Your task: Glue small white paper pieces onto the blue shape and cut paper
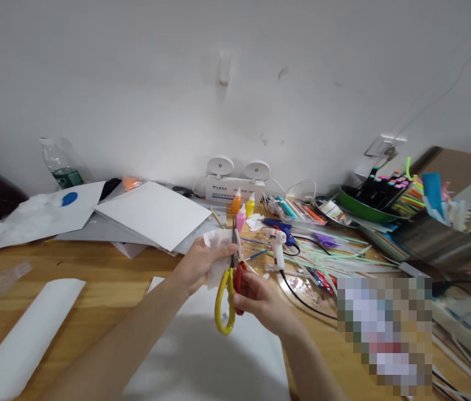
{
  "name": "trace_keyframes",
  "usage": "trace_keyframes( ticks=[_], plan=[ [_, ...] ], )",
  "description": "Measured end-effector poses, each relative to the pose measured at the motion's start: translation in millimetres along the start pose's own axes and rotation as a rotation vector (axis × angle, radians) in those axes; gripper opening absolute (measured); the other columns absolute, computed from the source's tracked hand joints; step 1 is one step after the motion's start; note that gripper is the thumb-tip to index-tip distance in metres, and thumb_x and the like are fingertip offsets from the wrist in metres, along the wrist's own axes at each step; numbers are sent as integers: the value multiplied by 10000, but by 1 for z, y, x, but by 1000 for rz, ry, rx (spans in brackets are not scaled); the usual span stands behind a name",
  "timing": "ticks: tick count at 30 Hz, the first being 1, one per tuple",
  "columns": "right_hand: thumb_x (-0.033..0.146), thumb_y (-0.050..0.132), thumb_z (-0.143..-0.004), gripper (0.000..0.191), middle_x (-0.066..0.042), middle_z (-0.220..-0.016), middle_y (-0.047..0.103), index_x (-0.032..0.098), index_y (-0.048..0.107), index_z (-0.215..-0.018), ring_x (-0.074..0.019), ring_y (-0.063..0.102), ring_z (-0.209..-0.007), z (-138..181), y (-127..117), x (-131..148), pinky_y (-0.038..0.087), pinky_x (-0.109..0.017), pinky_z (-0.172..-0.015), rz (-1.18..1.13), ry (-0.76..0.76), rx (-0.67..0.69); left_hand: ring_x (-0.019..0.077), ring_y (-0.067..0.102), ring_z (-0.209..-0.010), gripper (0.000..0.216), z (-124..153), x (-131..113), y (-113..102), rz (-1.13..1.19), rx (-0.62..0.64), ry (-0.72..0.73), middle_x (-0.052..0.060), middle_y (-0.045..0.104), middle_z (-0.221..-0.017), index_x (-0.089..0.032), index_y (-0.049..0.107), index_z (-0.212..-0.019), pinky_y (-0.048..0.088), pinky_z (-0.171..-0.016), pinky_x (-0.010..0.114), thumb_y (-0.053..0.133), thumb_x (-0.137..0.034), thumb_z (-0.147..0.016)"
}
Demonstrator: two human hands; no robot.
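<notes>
My left hand (pixel 204 262) pinches a small piece of white paper (pixel 217 267), held up above the table. My right hand (pixel 256 295) grips a pair of scissors (pixel 224 312) with one yellow and one red handle. The blades point upward and away, along the right edge of the paper. A narrow pale strip stands just right of the blades; whether it is still joined to the paper I cannot tell. Below both hands lies a large white sheet (pixel 205 356) on the wooden table.
Pink, orange and yellow paint bottles (pixel 241 217) stand behind the hands. A white glue gun (pixel 277 250) and a blue one (pixel 281 228) lie to the right, among sticks and cords. White boards (pixel 155 214) rest at the back left, and a curled white sheet (pixel 30 340) lies left.
</notes>
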State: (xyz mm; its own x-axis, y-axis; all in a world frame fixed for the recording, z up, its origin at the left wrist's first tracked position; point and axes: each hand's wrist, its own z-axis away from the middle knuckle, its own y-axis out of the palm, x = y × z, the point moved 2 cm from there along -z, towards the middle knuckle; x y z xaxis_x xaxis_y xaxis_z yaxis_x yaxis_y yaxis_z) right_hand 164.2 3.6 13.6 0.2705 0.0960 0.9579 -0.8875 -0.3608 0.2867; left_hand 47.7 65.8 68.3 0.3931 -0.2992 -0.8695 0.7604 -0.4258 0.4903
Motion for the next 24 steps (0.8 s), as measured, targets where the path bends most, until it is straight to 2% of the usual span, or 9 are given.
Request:
trace_keyframes(
  ticks=[6,12,17,20,24],
  plan=[
    [284,734,-557,289,19,-558,536,126,541,-705,-115,548,-474,-4,-2,-3,366,-211,-422,1,81,-116,119,574,-601,196,2,2,4,34,-11,-18,35,632,-667,-100,617,-759,458,-615,241,701,-161,-593],
    [244,741,-519,273,35,-492,543,127,537,-659,-91,514,-400,-2,-2,-2,363,-194,-375,36,115,-201,134,588,-585,223,0,9,0,31,-51,-73,31,640,-654,-105,602,-749,480,-613,276,717,-182,-574],
    [251,731,-523,289,34,-513,534,129,525,-684,-74,479,-394,-2,-1,-1,356,-194,-378,84,126,-192,131,588,-578,263,-2,9,-2,12,-68,-75,36,645,-665,-97,611,-768,476,-589,257,727,-206,-559],
    [245,722,-538,321,49,-573,484,145,501,-747,-68,448,-462,-3,0,-3,349,-194,-417,113,76,-184,130,590,-597,278,-5,12,-4,17,-119,-49,28,648,-676,-109,616,-779,476,-607,258,736,-194,-543],
    [136,698,-524,357,74,-620,360,176,450,-777,-62,352,-530,-2,1,-8,308,-183,-454,291,-1,-287,131,593,-605,266,-9,17,-6,1,-115,-21,23,646,-668,-125,630,-768,474,-630,262,742,-183,-533]
  ],
)
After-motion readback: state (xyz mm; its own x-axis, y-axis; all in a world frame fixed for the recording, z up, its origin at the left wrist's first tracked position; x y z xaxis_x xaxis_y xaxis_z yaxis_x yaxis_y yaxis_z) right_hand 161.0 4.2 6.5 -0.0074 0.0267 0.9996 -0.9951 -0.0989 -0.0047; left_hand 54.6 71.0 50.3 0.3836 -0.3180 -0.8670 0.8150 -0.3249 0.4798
